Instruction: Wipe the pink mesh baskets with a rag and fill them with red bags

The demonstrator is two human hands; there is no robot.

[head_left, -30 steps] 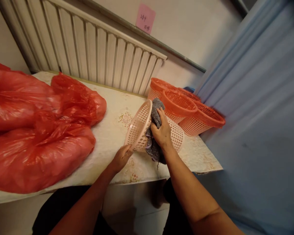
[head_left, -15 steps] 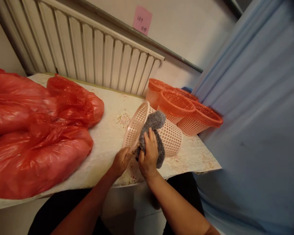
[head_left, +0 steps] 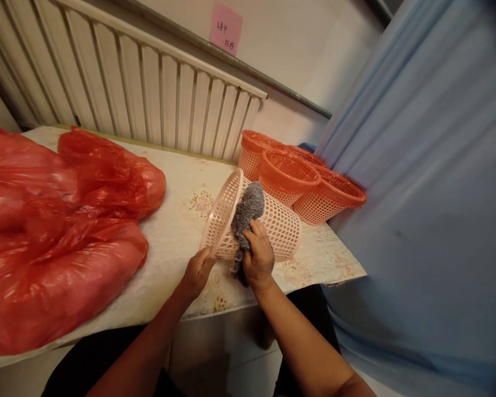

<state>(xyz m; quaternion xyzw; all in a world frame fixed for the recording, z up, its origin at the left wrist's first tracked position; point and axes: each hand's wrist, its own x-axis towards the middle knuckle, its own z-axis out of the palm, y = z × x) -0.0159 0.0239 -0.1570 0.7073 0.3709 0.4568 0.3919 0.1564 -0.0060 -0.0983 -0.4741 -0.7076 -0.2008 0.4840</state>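
A pale pink perforated plastic wastebasket [head_left: 283,229] lies on its side on the table, its mouth facing left. My left hand [head_left: 197,270] grips the basket's rim at the lower front. In my right hand [head_left: 259,255] is a bunched dark grey cloth [head_left: 248,207], pressed against the outside of the basket just behind the rim. The fingers are curled on the cloth, and part of it hangs below the hand. My right palm hides some of the cloth and the basket's side.
Several perforated baskets with red bag liners [head_left: 291,171] stand close behind, by a blue curtain [head_left: 417,220]. Large stuffed red plastic bags [head_left: 66,237] cover the left of the table [head_left: 177,231]. A radiator [head_left: 149,82] and a wall with a pink note [head_left: 226,28] are at the back.
My right hand has bunched the cloth more tightly and shifted slightly down relative to the basket. My left hand stays on the rim. The view has turned a little to the right.
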